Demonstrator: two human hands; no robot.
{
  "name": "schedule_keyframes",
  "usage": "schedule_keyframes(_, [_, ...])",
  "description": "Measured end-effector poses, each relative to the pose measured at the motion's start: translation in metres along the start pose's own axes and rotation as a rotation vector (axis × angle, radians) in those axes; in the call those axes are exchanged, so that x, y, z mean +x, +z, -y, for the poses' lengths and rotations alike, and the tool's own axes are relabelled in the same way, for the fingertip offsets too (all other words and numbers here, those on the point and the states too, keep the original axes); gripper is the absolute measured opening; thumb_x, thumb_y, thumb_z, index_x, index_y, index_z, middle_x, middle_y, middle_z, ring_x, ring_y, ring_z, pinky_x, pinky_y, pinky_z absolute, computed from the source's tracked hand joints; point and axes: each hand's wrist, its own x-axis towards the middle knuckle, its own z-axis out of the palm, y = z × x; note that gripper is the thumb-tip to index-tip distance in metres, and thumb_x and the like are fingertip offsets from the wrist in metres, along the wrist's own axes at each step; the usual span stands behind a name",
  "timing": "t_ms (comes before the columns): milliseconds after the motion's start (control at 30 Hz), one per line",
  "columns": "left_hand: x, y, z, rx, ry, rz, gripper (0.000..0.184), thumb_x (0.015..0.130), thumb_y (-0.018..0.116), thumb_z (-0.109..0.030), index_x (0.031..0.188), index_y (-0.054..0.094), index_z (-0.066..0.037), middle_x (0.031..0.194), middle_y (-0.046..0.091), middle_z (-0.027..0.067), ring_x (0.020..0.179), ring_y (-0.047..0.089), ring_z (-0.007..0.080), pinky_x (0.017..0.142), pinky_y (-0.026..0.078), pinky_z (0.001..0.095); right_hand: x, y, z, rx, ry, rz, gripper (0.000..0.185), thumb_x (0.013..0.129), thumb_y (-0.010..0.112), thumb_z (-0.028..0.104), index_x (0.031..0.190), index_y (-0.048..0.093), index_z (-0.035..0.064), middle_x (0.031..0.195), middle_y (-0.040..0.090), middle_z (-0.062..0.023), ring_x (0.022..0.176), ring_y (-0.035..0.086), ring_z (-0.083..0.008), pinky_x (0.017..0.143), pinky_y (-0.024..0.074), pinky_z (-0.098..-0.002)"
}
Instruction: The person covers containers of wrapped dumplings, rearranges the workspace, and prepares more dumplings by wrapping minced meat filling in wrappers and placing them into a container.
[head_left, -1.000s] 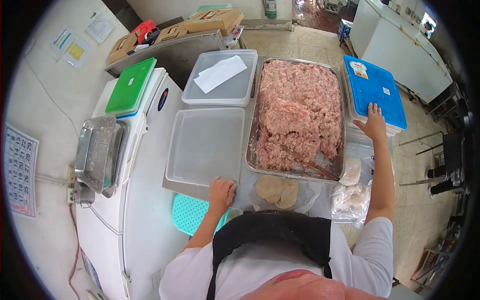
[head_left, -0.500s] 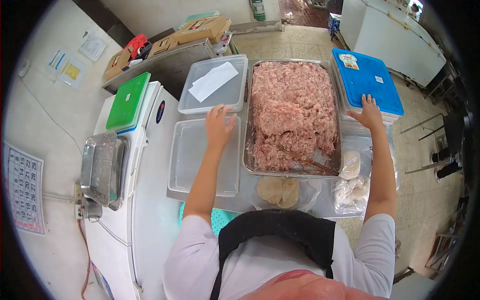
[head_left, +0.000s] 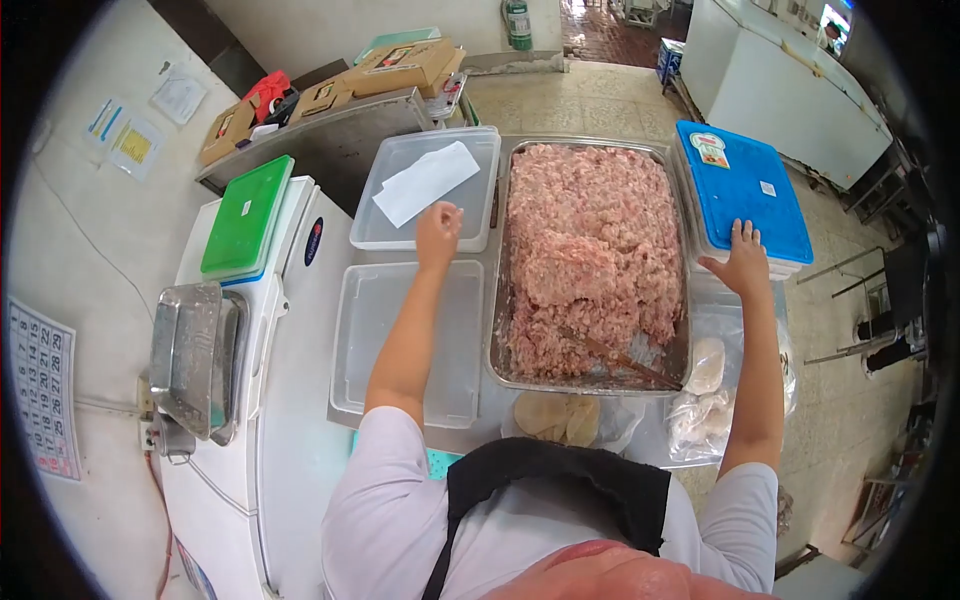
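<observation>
My left hand (head_left: 438,234) is closed, its fingers curled in, over the near part of a clear plastic container (head_left: 369,225). Whether anything is inside the fingers is hidden. Just beyond them, white paper (head_left: 440,178) rests on that container. A second clear container (head_left: 400,340) sits below my left forearm. On the right, my right hand (head_left: 742,262) lies with fingers spread on the near edge of a blue lid (head_left: 745,190), which tops a stack of plastic containers. Between my hands stands a metal tray (head_left: 497,345) heaped with ground meat (head_left: 590,230).
A brown stick (head_left: 635,368) lies in the tray's near end. Round flat wrappers (head_left: 555,417) and bagged pale dough (head_left: 703,410) are at the table's near side. To the left is a white appliance (head_left: 300,400) bearing a green-lidded box (head_left: 247,215) and metal pans (head_left: 190,350).
My left hand has gone from open to closed, staying over the upper clear container. My right hand stays on the blue lid. The whole view has shifted slightly, with the table lower in it.
</observation>
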Motion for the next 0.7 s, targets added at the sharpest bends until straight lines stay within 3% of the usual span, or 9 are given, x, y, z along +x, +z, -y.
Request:
schedule_keyframes(100, [0.03, -0.012, 0.044, 0.387, 0.218, -0.153, 0.039, 0.08, 0.071, -0.026, 0.112, 0.058, -0.007, 0.111, 0.061, 0.0147, 0.104, 0.056, 0.0325, 0.087, 0.044, 0.0451, 0.0, 0.004, -0.001, 0.001, -0.008, -0.024, 0.11, 0.068, 0.073, 0.061, 0.143, 0.03, -0.0059, 0.146, 0.031, -0.0316, 0.134, 0.033, -0.0486, 0.106, 0.0333, -0.0537])
schedule_keyframes(200, [0.058, -0.017, 0.082, 0.551, 0.121, -0.081, 0.049, 0.078, 0.073, -0.025, 0.12, 0.056, -0.006, 0.12, 0.056, 0.0153, 0.114, 0.051, 0.0366, 0.094, 0.045, 0.046, 0.001, 0.002, 0.001, -0.018, -0.006, -0.015, 0.109, 0.067, 0.074, 0.061, 0.142, 0.031, -0.0066, 0.145, 0.033, -0.0317, 0.133, 0.034, -0.0488, 0.106, 0.0332, -0.0535])
schedule_keyframes(300, [0.067, -0.026, 0.064, 0.624, -0.165, 0.045, 0.047, 0.078, 0.072, -0.03, 0.116, 0.059, -0.005, 0.12, 0.056, 0.0155, 0.115, 0.051, 0.0378, 0.094, 0.046, 0.0471, 0.0, -0.001, 0.004, -0.013, -0.002, -0.033, 0.109, 0.067, 0.075, 0.06, 0.141, 0.032, -0.0067, 0.144, 0.033, -0.0317, 0.132, 0.035, -0.049, 0.106, 0.0333, -0.0531])
schedule_keyframes(367, [0.075, -0.025, 0.069, 0.751, -0.138, 0.15, 0.032, 0.083, 0.066, -0.028, 0.104, 0.062, -0.004, 0.108, 0.062, 0.019, 0.102, 0.058, 0.0381, 0.087, 0.047, 0.048, 0.001, 0.002, 0.002, -0.016, -0.008, -0.046, 0.109, 0.066, 0.075, 0.061, 0.141, 0.032, -0.0067, 0.144, 0.034, -0.0314, 0.132, 0.035, -0.0489, 0.106, 0.0335, -0.0529])
schedule_keyframes(433, [0.084, -0.018, 0.104, 0.744, -0.024, 0.108, 0.023, 0.085, 0.062, -0.024, 0.096, 0.064, -0.004, 0.1, 0.064, 0.0197, 0.096, 0.06, 0.0383, 0.083, 0.048, 0.0479, 0.0, 0.004, 0.002, -0.012, -0.005, -0.061, 0.11, 0.066, 0.075, 0.061, 0.141, 0.032, -0.0066, 0.144, 0.034, -0.031, 0.132, 0.035, -0.0487, 0.106, 0.034, -0.0521])
schedule_keyframes(533, [0.08, -0.032, 0.104, 0.636, 0.013, 0.032, 0.018, 0.086, 0.059, -0.02, 0.097, 0.063, -0.006, 0.097, 0.064, 0.0183, 0.095, 0.059, 0.0386, 0.08, 0.048, 0.048, -0.003, 0.008, -0.002, 0.016, -0.01, -0.096, 0.112, 0.066, 0.075, 0.061, 0.142, 0.03, -0.0065, 0.145, 0.033, -0.0308, 0.132, 0.034, -0.0488, 0.106, 0.0337, -0.052])
schedule_keyframes(600, [0.075, -0.043, 0.081, 0.587, 0.107, -0.084, 0.016, 0.085, 0.06, -0.017, 0.097, 0.064, -0.006, 0.097, 0.064, 0.0166, 0.093, 0.059, 0.038, 0.078, 0.048, 0.0464, -0.003, 0.003, -0.01, 0.146, -0.012, -0.074, 0.099, 0.07, 0.073, 0.06, 0.138, 0.041, -0.0042, 0.143, 0.037, -0.0292, 0.134, 0.034, -0.0466, 0.108, 0.0325, -0.049])
schedule_keyframes(667, [0.057, -0.07, 0.017, 0.537, 0.249, -0.157, 0.014, 0.084, 0.061, -0.012, 0.096, 0.065, -0.007, 0.095, 0.063, 0.0138, 0.091, 0.059, 0.0357, 0.077, 0.048, 0.0437, 0.005, -0.002, -0.026, 0.347, -0.01, 0.019, 0.087, 0.074, 0.071, 0.057, 0.135, 0.048, -0.0018, 0.143, 0.04, -0.0274, 0.135, 0.034, -0.0428, 0.109, 0.0324, -0.0462])
schedule_keyframes(700, [0.044, -0.082, -0.019, 0.504, 0.318, -0.162, 0.013, 0.083, 0.062, -0.01, 0.095, 0.066, -0.008, 0.094, 0.063, 0.0122, 0.089, 0.059, 0.034, 0.077, 0.048, 0.0423, -0.003, -0.014, -0.024, 0.532, -0.004, -0.036, 0.08, 0.077, 0.07, 0.053, 0.133, 0.05, -0.0007, 0.142, 0.041, -0.026, 0.135, 0.035, -0.0405, 0.108, 0.0325, -0.0447])
